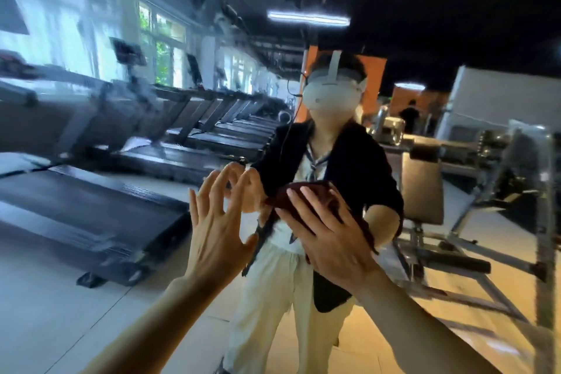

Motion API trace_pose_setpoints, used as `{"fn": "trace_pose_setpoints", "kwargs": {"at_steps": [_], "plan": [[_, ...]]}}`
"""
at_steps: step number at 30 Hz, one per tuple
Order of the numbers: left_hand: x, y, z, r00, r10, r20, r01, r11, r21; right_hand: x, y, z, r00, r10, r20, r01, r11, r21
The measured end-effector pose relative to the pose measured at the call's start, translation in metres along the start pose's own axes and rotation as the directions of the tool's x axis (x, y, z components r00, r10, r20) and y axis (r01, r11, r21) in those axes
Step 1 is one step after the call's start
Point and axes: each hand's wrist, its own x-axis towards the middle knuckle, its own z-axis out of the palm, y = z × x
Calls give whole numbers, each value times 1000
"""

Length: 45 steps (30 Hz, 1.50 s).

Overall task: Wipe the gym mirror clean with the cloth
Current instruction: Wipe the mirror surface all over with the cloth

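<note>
The right hand (331, 237) presses a dark red cloth (306, 194) flat against the mirror (91, 222), fingers straight, near the mirror's middle. The left hand (215, 228) is beside it with fingers spread, fingertips on the glass, holding nothing. Treadmills (127, 136) show in the reflection.

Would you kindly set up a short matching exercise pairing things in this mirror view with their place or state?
Things:
1. cloth
2. left hand
3. right hand
4. treadmills

Descriptions:
A. fingers spread, holding nothing
B. reflected along the left side
C. dark red, flat against the mirror
D. pressing the cloth with straight fingers

Pairs: 1-C, 2-A, 3-D, 4-B
</note>
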Motion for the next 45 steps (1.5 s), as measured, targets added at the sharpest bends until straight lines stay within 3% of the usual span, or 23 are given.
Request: {"fn": "trace_pose_setpoints", "kwargs": {"at_steps": [2,4,6,8,10,12,14,15,17,19,22,24,26,27,29,31,33,34,36,39,42,44,45], "plan": [[16,-16,-9,999,16,-41,-17,999,-29,43,16,-11,949,282,-137,-281,959,32],[32,-31,-15,997,30,-75,-35,997,-68,90,30,-22,766,598,-235,-585,801,127],[42,-42,-20,993,55,-107,-65,994,-92,117,21,-23,679,689,-255,-675,722,154],[47,-50,-22,989,76,-128,-91,990,-112,114,-6,-12,802,563,-200,-556,826,92],[50,-58,-24,982,137,-129,-150,983,-102,92,-38,-2,956,282,-78,-282,959,5],[55,-67,-27,975,196,-102,-203,977,-68,77,-45,1,998,56,18,-55,997,-59],[64,-76,-33,973,209,-94,-215,975,-57,92,-23,-6,987,153,-46,-155,987,-45],[69,-80,-38,974,202,-107,-210,976,-67,110,-7,-12,939,318,-129,-322,947,-9],[80,-87,-45,972,189,-140,-202,976,-86,158,29,-26,726,631,-274,-634,768,86],[88,-94,-49,967,185,-177,-203,975,-91,200,42,-35,606,728,-319,-735,667,125],[90,-106,-51,963,170,-209,-194,976,-99,207,2,-22,772,586,-248,-588,806,75],[89,-114,-51,962,174,-212,-198,975,-100,180,-44,-9,922,371,-106,-371,928,25],[88,-123,-54,961,190,-200,-211,974,-89,157,-66,-4,994,110,5,-110,993,-40],[88,-127,-56,961,194,-195,-214,973,-85,158,-57,-7,998,54,24,-53,997,-50],[91,-134,-62,962,187,-201,-206,975,-82,188,-24,-17,972,223,-74,-226,974,-30],[96,-141,-68,962,179,-208,-198,978,-71,241,16,-33,794,560,-238,-559,825,76],[99,-146,-71,961,173,-214,-191,979,-66,289,34,-45,651,689,-319,-695,710,115],[100,-149,-71,961,170,-219,-189,979,-69,302,30,-44,666,668,-333,-681,726,95],[97,-155,-70,961,160,-227,-182,980,-81,302,-1,-33,801,527,-285,-538,842,46],[87,-164,-70,959,150,-241,-177,979,-97,254,-70,-10,980,191,-55,-191,982,3],[70,-178,-71,969,148,-197,-172,979,-111,221,-71,-11,996,-86,26,87,996,-37],[61,-185,-74,978,147,-151,-163,982,-97,235,-42,-19,983,166,-76,-167,986,-12],[58,-187,-75,980,144,-134,-157,983,-90,248,-27,-24,918,361,-161,-362,932,24]]}}
